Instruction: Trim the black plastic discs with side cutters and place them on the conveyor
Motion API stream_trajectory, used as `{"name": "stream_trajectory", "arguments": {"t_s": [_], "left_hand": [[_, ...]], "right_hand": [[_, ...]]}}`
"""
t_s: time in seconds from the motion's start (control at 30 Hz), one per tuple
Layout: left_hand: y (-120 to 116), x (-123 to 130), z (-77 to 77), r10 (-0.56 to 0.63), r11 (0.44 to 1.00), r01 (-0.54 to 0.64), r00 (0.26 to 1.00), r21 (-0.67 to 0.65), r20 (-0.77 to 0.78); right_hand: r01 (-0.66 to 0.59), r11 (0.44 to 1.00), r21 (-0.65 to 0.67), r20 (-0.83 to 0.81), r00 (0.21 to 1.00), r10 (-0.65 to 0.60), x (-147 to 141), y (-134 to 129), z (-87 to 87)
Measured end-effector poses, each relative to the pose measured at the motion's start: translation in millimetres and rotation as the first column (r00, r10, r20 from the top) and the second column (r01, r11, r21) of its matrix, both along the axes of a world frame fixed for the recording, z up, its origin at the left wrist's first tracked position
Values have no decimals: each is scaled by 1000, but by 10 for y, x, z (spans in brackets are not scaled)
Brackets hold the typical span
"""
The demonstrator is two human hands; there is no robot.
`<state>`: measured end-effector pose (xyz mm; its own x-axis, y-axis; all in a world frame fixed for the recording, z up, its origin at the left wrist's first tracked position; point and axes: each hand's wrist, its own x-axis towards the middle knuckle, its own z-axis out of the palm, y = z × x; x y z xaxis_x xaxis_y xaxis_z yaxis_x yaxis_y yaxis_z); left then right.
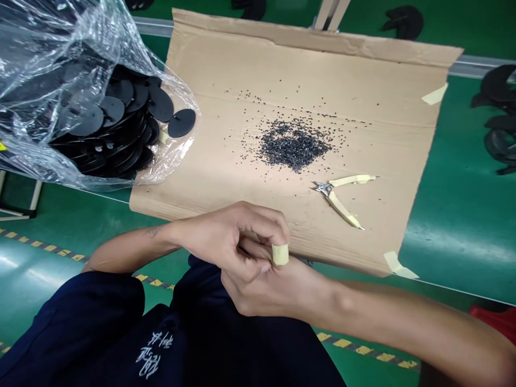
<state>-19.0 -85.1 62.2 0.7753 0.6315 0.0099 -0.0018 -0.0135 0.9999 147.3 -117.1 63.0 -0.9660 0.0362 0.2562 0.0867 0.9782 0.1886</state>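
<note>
"Across the green counter (455,231): cardboard sheet (226,59), heap of small black bits (294,148) mid-sheet. Hands?"

"Crossed at the near edge. Left hand (229,236) lies over the right hand (278,295), its fingers curled, thumb and forefinger bent toward the right's back. Any pinch between them: can't tell. Right fingers hidden, state unknown."

"Tape band (280,255)?"

"Pale yellow, wrapped round a fingertip, seemingly the left forefinger's. Rubbing or sweat might loosen it and leave that skin bare."

"Diagonal cutters (328,188)?"

"Unheld, on the cardboard, nearer than the heap and right of it. Handles spread, jaws agape. A careless grab could nick skin; a sweeping forearm could push them into the bits."

"Black discs (159,103)?"

"Piled at left in a clear plastic bag (108,27), one at its mouth. Film's slack; a snag could spill discs among the bits."
</note>
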Motion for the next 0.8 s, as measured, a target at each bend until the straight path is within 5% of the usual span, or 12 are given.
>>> {"name": "stream_trajectory", "arguments": {"t_s": [0.8], "left_hand": [[53,-27,45,-109,994,109,989,-4,-102]], "right_hand": [[-120,983,-139,139,980,139,-13,18,-14]]}}
